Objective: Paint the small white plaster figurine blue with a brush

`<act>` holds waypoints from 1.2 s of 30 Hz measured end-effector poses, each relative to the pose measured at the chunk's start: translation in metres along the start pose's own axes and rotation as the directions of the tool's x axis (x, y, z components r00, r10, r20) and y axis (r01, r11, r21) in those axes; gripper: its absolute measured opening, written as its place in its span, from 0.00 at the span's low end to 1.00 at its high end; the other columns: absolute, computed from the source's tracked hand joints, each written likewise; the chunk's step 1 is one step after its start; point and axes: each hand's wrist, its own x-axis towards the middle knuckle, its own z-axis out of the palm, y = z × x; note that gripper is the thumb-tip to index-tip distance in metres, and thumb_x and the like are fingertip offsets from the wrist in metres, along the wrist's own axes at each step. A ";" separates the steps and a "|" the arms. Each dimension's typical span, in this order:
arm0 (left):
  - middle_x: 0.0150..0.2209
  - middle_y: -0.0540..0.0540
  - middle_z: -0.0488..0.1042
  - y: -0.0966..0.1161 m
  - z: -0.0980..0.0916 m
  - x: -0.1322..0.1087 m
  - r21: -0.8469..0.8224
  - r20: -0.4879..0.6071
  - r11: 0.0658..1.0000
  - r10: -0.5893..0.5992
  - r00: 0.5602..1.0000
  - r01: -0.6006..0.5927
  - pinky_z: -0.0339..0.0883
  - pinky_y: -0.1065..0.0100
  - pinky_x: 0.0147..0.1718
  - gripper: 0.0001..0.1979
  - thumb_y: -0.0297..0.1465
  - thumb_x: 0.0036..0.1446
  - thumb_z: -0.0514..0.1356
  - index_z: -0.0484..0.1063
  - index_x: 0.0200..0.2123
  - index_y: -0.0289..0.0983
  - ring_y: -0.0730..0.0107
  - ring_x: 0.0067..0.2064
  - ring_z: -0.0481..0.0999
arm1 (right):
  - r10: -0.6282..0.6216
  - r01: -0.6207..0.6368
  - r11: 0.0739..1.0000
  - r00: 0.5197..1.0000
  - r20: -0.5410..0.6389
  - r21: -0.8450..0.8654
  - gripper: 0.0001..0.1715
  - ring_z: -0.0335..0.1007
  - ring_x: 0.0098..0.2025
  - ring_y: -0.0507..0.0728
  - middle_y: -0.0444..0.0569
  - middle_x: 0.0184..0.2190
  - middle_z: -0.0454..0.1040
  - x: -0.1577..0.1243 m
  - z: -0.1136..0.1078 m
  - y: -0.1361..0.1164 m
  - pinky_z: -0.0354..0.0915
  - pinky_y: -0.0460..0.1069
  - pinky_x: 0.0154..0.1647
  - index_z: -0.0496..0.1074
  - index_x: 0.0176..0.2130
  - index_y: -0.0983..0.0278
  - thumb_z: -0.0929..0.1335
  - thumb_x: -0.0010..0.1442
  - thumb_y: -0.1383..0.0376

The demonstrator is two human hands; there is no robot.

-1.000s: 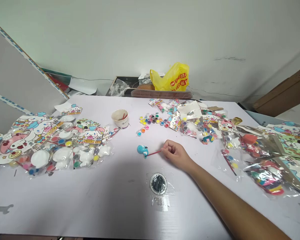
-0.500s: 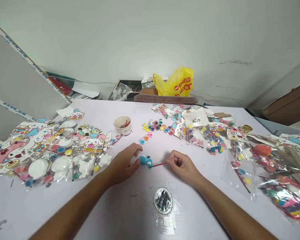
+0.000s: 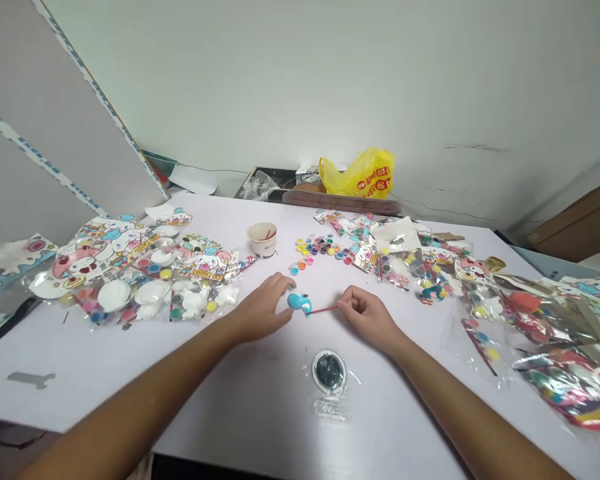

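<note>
A small blue painted figurine (image 3: pixel 298 302) with dark and white spots lies on the white table between my hands. My right hand (image 3: pixel 367 317) is closed on the end of a thin red paintbrush (image 3: pixel 325 309). The brush's tip meets the figurine's lower right side. My left hand (image 3: pixel 264 308) rests at the figurine's left, thumb and fingers apart around that side. I cannot tell whether its thumb touches the figurine. Beyond it lie several small paint pots (image 3: pixel 323 245), with a blue one (image 3: pixel 294 271) nearest. A paper cup (image 3: pixel 263 240) with red sticks inside stands behind my left hand.
Clear packets with white figurines and paints (image 3: pixel 153 293) cover the left; more packets (image 3: pixel 525 313) spread over the right. A painted figurine (image 3: pixel 430 293) lies among the right ones. A round grommet (image 3: pixel 329 371) sits in front. At the back is a yellow bag (image 3: pixel 363 175).
The camera view has shifted, so the table's near edge and a grey wrench-shaped mark show more fully at left. The brush stays in my right hand with its tip at the figurine.
</note>
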 end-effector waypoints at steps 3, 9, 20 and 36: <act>0.48 0.43 0.64 0.002 0.003 -0.002 0.017 -0.007 1.000 0.011 1.000 -0.011 0.63 0.58 0.50 0.20 0.29 0.56 0.56 0.62 0.53 0.39 0.57 0.49 0.68 | -0.014 0.014 1.000 1.000 -0.005 0.006 0.18 0.52 0.21 0.50 0.38 0.18 0.61 0.000 0.001 -0.003 0.48 0.46 0.22 0.62 0.27 0.61 0.68 0.59 0.54; 0.47 0.43 0.64 0.001 0.006 0.002 0.055 -0.009 0.998 0.016 1.000 -0.015 0.64 0.57 0.49 0.20 0.31 0.54 0.59 0.64 0.51 0.39 0.55 0.48 0.69 | -0.040 0.040 0.999 0.999 0.013 0.008 0.18 0.54 0.22 0.50 0.39 0.19 0.62 0.001 0.000 0.000 0.50 0.46 0.24 0.63 0.27 0.62 0.68 0.60 0.53; 0.41 0.46 0.62 -0.003 0.005 0.012 0.016 0.029 1.000 0.015 0.999 -0.015 0.64 0.63 0.41 0.09 0.31 0.54 0.59 0.70 0.40 0.38 0.61 0.40 0.68 | -0.009 0.007 0.998 1.000 0.029 0.055 0.15 0.49 0.22 0.49 0.37 0.19 0.59 0.000 -0.002 0.002 0.46 0.46 0.23 0.64 0.28 0.62 0.69 0.61 0.57; 0.39 0.48 0.64 -0.006 0.001 0.006 -0.191 -0.072 0.981 -0.040 0.997 0.025 0.62 0.65 0.39 0.11 0.40 0.59 0.58 0.68 0.35 0.38 0.65 0.38 0.67 | 0.046 -0.012 0.981 0.984 -0.170 0.195 0.21 0.53 0.20 0.50 0.38 0.17 0.62 0.000 -0.003 -0.003 0.50 0.46 0.22 0.62 0.29 0.61 0.67 0.62 0.49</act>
